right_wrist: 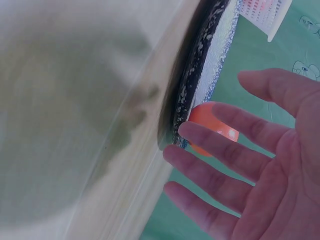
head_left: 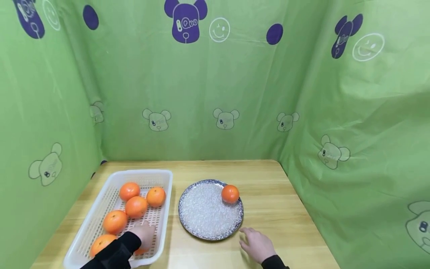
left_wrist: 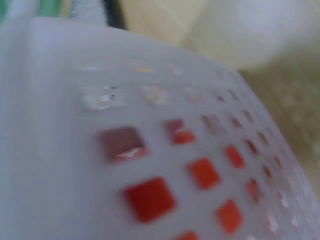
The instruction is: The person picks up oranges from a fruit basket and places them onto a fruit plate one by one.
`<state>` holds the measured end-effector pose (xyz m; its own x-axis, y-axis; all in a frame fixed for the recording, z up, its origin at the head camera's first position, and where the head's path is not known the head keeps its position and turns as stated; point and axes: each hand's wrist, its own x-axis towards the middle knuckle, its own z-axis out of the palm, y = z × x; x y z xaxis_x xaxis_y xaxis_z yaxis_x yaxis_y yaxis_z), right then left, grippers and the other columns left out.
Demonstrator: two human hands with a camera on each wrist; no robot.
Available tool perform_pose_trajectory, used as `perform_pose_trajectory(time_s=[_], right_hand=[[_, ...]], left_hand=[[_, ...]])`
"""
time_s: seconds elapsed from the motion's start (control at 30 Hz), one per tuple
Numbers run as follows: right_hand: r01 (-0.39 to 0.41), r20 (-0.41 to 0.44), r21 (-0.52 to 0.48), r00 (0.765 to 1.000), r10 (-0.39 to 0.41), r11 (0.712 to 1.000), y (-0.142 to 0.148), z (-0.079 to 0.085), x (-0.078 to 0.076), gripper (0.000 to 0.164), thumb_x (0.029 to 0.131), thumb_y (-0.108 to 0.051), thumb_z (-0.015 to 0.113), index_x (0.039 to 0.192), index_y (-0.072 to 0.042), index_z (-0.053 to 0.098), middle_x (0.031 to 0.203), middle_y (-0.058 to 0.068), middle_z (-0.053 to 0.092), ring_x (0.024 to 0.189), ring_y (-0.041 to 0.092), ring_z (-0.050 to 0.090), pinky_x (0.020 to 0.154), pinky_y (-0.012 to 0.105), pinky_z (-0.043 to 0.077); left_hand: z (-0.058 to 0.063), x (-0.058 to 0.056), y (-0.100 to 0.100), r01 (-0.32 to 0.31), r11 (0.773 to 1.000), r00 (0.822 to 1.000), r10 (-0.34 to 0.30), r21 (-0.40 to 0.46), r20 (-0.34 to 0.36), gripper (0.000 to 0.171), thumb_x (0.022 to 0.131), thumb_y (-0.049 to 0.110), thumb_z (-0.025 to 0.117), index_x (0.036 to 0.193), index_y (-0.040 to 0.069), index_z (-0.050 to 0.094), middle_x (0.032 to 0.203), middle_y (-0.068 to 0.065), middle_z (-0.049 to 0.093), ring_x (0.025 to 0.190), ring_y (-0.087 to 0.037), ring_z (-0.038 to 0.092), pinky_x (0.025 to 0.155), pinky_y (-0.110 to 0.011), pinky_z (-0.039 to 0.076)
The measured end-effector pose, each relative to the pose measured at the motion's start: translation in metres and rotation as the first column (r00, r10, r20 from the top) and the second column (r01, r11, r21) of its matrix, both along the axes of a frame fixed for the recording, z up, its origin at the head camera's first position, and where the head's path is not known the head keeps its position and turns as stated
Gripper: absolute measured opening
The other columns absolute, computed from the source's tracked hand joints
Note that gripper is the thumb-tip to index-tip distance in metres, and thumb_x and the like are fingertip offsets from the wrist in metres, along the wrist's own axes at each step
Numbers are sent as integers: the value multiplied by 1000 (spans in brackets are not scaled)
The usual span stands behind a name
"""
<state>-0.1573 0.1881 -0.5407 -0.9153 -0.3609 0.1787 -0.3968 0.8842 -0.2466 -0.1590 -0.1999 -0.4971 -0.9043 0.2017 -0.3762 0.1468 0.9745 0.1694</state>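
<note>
My left hand (head_left: 145, 234) reaches down into a white plastic basket (head_left: 169, 209), over an orange (head_left: 141, 252) near its front right corner. The hand covers part of that orange, and its fingertips are hidden. Through the basket wall (left_wrist: 100, 65) in the left wrist view, orange-red patches show. Several other oranges (head_left: 136, 207) lie in the basket. A speckled plate (head_left: 208, 213) with a dark rim stands to the right, bearing a glossy reddish-orange fruit (head_left: 230, 194) at its right edge. Near the plate's lower right, my right hand (head_left: 258, 244) holds nothing, its fingers (right_wrist: 215, 185) spread.
All of this rests on a light wooden table (head_left: 268, 201). Green patterned cloth (head_left: 201, 82) hangs behind the table and on both sides. The basket's raised rim stands between the left hand and the plate.
</note>
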Motion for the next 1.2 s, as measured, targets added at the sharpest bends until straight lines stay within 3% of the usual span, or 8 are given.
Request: perform_pose_trajectory(time_s=[0.1, 0.2, 0.37, 0.47, 0.63, 0.83, 1.0, 1.2], right_hand=[[2, 29, -11, 1000, -1, 1000, -1, 0, -2, 34, 79, -26, 67, 108, -9, 62, 101, 11, 65, 79, 27, 64, 61, 41, 52], [-1, 33, -10, 999, 2, 1000, -4, 2, -3, 35, 80, -28, 66, 110, -10, 62, 103, 9, 65, 83, 26, 64, 64, 41, 52], [-48, 19, -2, 999, 48, 999, -16, 26, 0, 41, 82, -29, 65, 117, -9, 58, 110, 8, 64, 93, 25, 63, 73, 40, 52], [-109, -41, -18, 993, 108, 994, -31, 46, 4, 60, 80, -34, 66, 130, -8, 47, 121, 10, 58, 104, 24, 58, 84, 40, 49], [-307, -305, -92, 914, 267, 947, -63, 62, 7, 96, 71, -43, 73, 143, -3, 24, 142, 14, 36, 125, 25, 42, 98, 40, 39], [-538, -480, -135, 770, 420, 832, -81, 63, 11, 90, 69, -40, 76, 138, -1, 32, 141, 14, 36, 126, 25, 39, 100, 33, 37], [-552, -381, -162, 800, 464, 818, -71, 58, 1, 83, 64, -39, 79, 133, -10, 43, 131, 8, 45, 115, 20, 48, 90, 33, 46], [-366, 71, -104, 925, 374, 925, -46, 41, -43, 80, 63, -44, 78, 131, -15, 45, 125, 7, 50, 105, 22, 54, 82, 39, 48]], left_hand=[[-3, -11, -2, 15, 997, 1000, -16, -76, -13, 37, 58, -1, 71, 93, 4, 59, 87, -18, 54, 77, -34, 49, 67, -51, 45], [12, -10, -1, -23, 999, 984, 16, -35, -180, 37, 60, 10, 72, 95, 7, 59, 91, -17, 55, 78, -34, 51, 62, -51, 45], [59, 7, 21, -45, 964, 845, 176, 262, -506, 52, 68, 29, 72, 112, 6, 57, 109, -20, 54, 91, -38, 55, 65, -51, 48], [69, 17, 51, -12, 850, 837, 297, 527, -459, 66, 71, 37, 74, 125, 8, 51, 121, -16, 52, 99, -32, 56, 77, -46, 49], [56, 30, 105, 7, 579, 926, 304, 815, -224, 75, 73, 43, 72, 131, 8, 41, 123, -14, 51, 99, -23, 56, 78, -37, 49], [49, 42, 134, 43, 458, 975, 173, 888, -137, 81, 80, 43, 66, 139, 8, 24, 126, -13, 46, 103, -22, 54, 80, -31, 48], [51, 45, 124, 37, 495, 981, 147, 868, -126, 77, 83, 43, 63, 140, 8, 24, 135, -18, 39, 111, -32, 51, 80, -37, 50], [47, 46, 102, 57, 626, 973, 139, 777, -183, 54, 86, 46, 56, 125, 8, 48, 120, -11, 55, 98, -24, 58, 75, -34, 51]])
